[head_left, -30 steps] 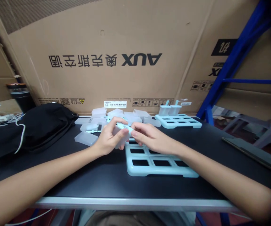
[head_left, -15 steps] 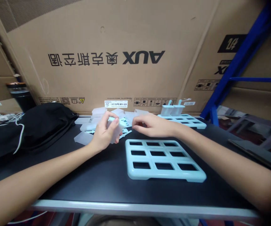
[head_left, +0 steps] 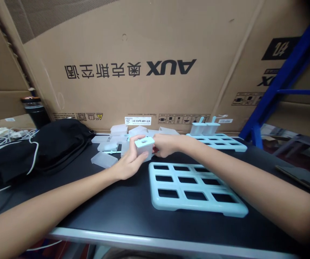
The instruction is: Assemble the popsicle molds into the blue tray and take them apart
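My left hand [head_left: 129, 162] grips a frosted popsicle mold [head_left: 145, 150] upright, with a light-blue lid [head_left: 144, 141] that has an oval hole in its top. Close against its right side is my right hand [head_left: 166, 145], fingers curled down. Its fingertips are partly hidden, so whatever they hold does not show. Behind both hands lie loose frosted molds [head_left: 104, 159] and a light-blue stick [head_left: 111, 152]. In front of them sits a light-blue rack [head_left: 198, 207] with rectangular openings, partly covered by my right forearm.
A second light-blue rack [head_left: 233, 147] at the back right holds two molds [head_left: 196, 128] with sticks upright. On the left are a black bag [head_left: 55, 144], a dark bottle [head_left: 37, 113] and white cables. A large cardboard box [head_left: 133, 36] backs the table; a blue metal frame [head_left: 279, 82] stands right.
My left hand has turned the mold so its lid faces up and moved slightly right. My right hand has come in next to the mold with its fingers curled down. The view has shifted slightly.
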Action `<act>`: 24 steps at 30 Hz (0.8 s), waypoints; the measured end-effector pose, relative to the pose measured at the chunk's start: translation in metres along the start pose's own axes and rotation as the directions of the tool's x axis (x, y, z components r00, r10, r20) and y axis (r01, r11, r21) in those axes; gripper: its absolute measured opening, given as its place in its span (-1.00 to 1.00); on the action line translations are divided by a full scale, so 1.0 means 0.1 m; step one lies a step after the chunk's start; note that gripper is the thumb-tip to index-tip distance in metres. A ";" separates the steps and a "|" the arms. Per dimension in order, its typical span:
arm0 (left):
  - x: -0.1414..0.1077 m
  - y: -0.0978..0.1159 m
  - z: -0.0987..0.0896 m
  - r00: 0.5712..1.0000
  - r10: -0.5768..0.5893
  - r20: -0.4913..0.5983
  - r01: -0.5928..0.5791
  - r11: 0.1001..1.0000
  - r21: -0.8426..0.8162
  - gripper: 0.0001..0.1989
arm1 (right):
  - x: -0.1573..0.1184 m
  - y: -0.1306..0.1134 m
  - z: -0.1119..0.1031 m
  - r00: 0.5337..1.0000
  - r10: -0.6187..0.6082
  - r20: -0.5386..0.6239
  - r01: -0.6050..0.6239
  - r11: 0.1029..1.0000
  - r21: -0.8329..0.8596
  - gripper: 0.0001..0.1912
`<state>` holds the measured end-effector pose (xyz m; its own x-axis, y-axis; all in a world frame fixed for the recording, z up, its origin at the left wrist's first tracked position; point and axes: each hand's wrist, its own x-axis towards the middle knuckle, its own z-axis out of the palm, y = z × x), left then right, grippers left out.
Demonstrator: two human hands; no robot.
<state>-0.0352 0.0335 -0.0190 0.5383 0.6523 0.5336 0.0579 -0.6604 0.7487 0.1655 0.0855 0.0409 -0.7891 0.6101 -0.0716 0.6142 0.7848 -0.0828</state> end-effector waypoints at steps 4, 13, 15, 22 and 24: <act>0.04 -0.02 0.00 0.994 -0.072 0.085 0.054 0.980 0.190 -0.61 | 0.05 -0.04 -0.09 0.988 0.112 0.103 -0.087 0.972 -0.216 -0.79; 0.19 -0.24 0.06 0.981 -0.192 0.036 0.178 0.956 0.232 -0.60 | 0.27 0.13 -0.17 0.860 0.309 0.407 -0.249 0.949 -0.194 -0.55; 0.27 -0.26 0.11 0.980 -0.198 0.029 0.186 0.955 0.230 -0.60 | 0.27 0.20 -0.19 0.784 0.366 0.502 -0.368 0.924 -0.100 -0.53; 0.50 -0.31 0.28 0.978 -0.206 0.022 0.191 0.937 0.291 -0.66 | 0.06 0.38 -0.74 0.740 0.479 0.472 -0.494 0.864 -0.102 -0.77; 0.54 -0.32 0.31 0.980 -0.199 0.024 0.182 0.932 0.313 -0.69 | -0.02 0.38 -0.90 0.863 0.374 0.341 -0.439 0.888 0.139 -0.78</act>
<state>0.0177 0.0783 -0.0261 0.5358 0.7618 0.3641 0.4150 -0.6131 0.6722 0.1893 0.1239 0.1274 -0.4493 0.7823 -0.4314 0.8926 0.4133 -0.1802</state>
